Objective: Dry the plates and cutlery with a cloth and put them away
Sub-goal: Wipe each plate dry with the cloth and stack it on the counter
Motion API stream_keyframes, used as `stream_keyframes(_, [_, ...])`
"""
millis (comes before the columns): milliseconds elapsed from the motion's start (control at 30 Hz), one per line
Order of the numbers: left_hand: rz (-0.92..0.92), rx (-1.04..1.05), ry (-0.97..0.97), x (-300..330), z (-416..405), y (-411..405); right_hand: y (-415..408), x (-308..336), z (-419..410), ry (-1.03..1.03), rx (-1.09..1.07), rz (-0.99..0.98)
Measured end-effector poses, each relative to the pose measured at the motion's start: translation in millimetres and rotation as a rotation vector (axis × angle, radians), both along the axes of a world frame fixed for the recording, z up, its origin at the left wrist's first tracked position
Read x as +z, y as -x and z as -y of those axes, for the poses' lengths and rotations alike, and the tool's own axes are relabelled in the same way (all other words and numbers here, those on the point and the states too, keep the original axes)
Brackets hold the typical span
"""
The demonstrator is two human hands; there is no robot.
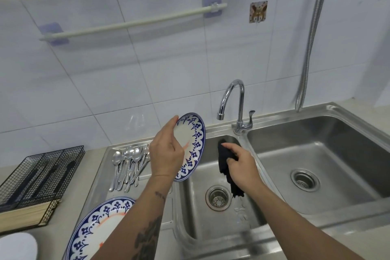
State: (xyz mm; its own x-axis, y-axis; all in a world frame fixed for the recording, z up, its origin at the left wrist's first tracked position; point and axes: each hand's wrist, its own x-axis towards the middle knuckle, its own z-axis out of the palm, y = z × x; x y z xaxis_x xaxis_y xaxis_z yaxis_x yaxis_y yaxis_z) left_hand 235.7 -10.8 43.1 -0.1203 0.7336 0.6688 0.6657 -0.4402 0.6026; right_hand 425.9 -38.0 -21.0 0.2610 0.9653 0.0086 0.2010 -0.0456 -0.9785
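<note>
My left hand (166,152) grips a white plate with a blue flower rim (193,145), held tilted on edge above the left side of the sink. My right hand (240,163) clutches a dark cloth (225,164) that hangs down over the left basin (211,217), a short way right of the plate. A second blue-rimmed plate (99,226) lies flat on the draining board, partly under my left forearm. A bunch of spoons and forks (128,164) lies on the draining board behind it.
A black wire cutlery basket (42,173) with a bundle of chopsticks (27,213) stands on the counter at left. A white dish (16,247) shows at the bottom left corner. The tap (234,103) rises between two basins. A towel rail (130,22) hangs on the tiled wall.
</note>
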Motion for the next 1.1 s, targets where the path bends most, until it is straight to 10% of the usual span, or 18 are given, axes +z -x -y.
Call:
stream_keyframes(367, [0.824,0.081,0.465,-14.1,7.3,9.8,38.6,14.5,8.2,-0.291,0.249,0.669])
stream_keyframes(600, [1.014,0.080,0.575,-15.3,13.7,32.8,59.5,20.5,10.7,-0.035,0.498,1.142])
stream_keyframes(767, [1.048,-0.004,0.587,-11.2,8.9,55.4,100.7,26.6,22.8,-0.020,0.746,1.031])
stream_keyframes(1100, [1.124,-0.161,0.637,1.4,9.1,106.6,143.1,48.7,6.6,-0.296,0.393,1.294])
